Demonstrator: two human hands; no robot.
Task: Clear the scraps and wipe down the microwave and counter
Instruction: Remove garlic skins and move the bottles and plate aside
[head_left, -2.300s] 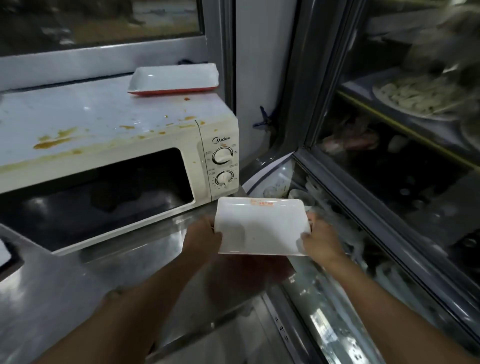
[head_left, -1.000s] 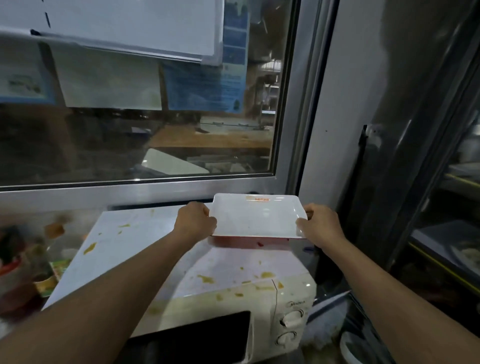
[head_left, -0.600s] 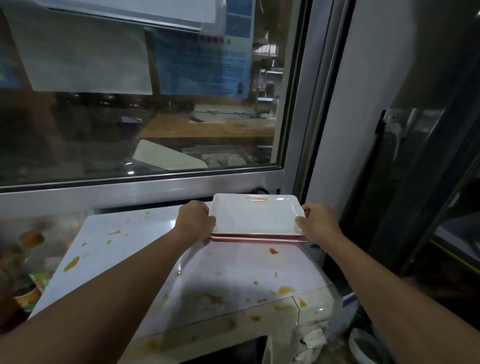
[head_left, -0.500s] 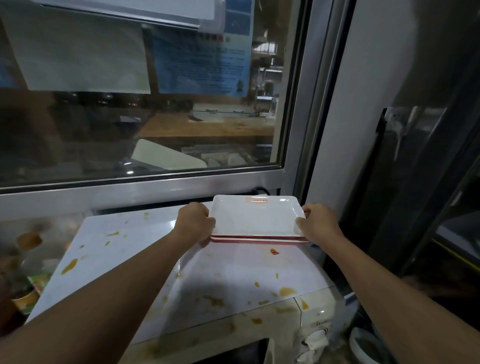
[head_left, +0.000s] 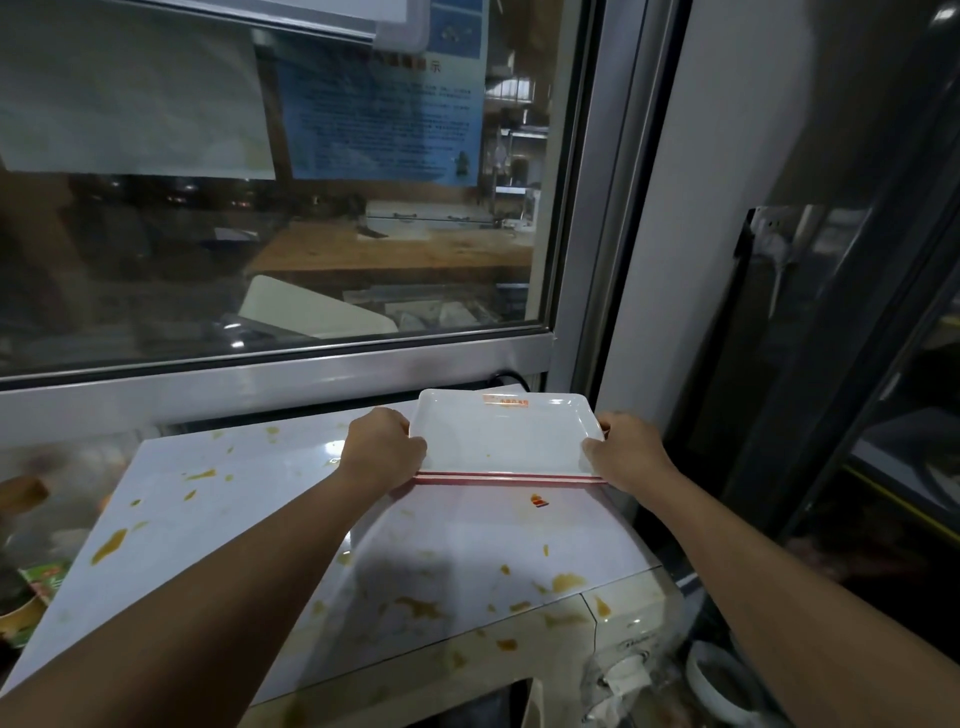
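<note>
Fingers of left hand (head_left: 385, 448) and right hand (head_left: 628, 451) are clamped on the short ends of stacked white trays (head_left: 503, 435), parked upper-centre on the sauce-spattered microwave (head_left: 311, 530); stacking likely frees wiping space.

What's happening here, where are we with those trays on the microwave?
The person's left hand and right hand grip the two ends of a white tray stacked on a second red-edged tray at the back right of the microwave top. The top is splattered with yellowish sauce stains; no wiping shows yet.
</note>
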